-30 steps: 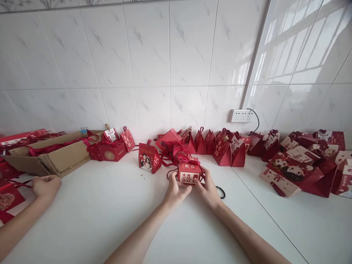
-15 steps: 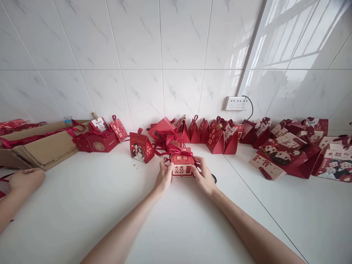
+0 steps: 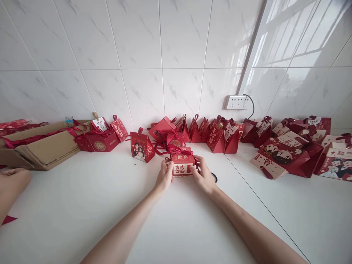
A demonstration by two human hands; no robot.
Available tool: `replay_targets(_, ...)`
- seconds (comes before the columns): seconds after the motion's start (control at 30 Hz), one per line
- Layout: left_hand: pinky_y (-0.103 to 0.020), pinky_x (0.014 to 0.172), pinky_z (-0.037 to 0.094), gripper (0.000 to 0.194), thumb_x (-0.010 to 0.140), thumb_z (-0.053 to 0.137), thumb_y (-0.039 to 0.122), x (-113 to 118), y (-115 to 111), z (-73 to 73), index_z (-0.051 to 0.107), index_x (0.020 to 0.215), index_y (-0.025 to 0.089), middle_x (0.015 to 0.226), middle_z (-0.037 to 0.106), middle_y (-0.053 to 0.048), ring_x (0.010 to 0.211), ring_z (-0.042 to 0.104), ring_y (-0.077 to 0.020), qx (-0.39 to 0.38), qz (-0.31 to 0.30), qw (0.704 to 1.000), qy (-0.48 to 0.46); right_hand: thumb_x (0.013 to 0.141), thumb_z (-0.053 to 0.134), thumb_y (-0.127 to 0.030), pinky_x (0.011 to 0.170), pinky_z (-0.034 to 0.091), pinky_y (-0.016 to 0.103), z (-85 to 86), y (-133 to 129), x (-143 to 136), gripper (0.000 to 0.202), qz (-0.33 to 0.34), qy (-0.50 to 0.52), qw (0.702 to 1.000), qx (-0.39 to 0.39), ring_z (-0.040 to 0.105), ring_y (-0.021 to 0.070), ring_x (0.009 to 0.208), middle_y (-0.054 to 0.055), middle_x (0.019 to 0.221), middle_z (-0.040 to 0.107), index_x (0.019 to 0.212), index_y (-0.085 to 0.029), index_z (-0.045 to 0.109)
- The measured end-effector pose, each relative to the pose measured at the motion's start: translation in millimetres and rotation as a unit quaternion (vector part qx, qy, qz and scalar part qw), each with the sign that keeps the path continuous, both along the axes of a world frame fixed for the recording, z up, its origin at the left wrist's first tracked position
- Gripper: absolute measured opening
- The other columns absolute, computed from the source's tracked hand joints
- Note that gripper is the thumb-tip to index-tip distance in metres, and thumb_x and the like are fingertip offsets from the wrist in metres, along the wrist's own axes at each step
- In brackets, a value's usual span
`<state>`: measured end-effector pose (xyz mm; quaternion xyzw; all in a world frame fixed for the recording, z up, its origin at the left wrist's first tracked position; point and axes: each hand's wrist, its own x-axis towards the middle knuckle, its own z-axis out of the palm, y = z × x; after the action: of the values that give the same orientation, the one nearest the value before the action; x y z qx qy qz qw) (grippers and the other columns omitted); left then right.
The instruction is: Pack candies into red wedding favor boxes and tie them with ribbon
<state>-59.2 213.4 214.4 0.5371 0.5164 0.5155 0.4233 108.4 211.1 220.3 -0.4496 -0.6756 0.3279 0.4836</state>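
Tiles (image 3: 140, 35), tabletop (image 3: 170, 223) apparently beneath held box (image 3: 180, 169)

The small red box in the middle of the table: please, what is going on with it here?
The person's left hand and right hand hold a small red double-happiness gift box between them, one at each side. It appears to sit on the white table. A red bride-and-groom box stands to its left, and more red gift boxes line the tiled wall. At the far left, another person's hand is near a cardboard box.
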Motion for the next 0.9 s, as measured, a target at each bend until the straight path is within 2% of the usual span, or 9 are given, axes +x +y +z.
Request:
replay_targets(0.3,-0.022,0.044,0.034,0.043,0.082,0.038,0.061,0.3,-2.8,2.1,0.038,0.098,0.021,0.058,0.042,0.008,0.040,0.040,-0.0085,0.005,-0.007,1.000,0.002,0.087,0.043,-0.043,0.078,0.049,0.035,-3.0,0.7,0.8,0.041,-0.001,-0.014,1.000,0.020,0.054,0.0208,0.104,0.012,0.121,0.052,0.120,-0.021,0.036)
replay_targets(0.9,-0.021,0.043,0.033,0.045,0.082,0.036,0.063,0.3,-4.5,1.4,0.038,0.100,0.021,0.055,0.041,0.009,0.041,0.040,-0.0090,0.007,-0.003,1.000,0.014,0.086,0.042,-0.045,0.078,0.050,0.034,-2.1,0.4,0.7,0.042,-0.005,-0.022,1.000,0.010,0.053,0.0211,0.106,0.013,0.122,0.052,0.120,-0.021,0.036)
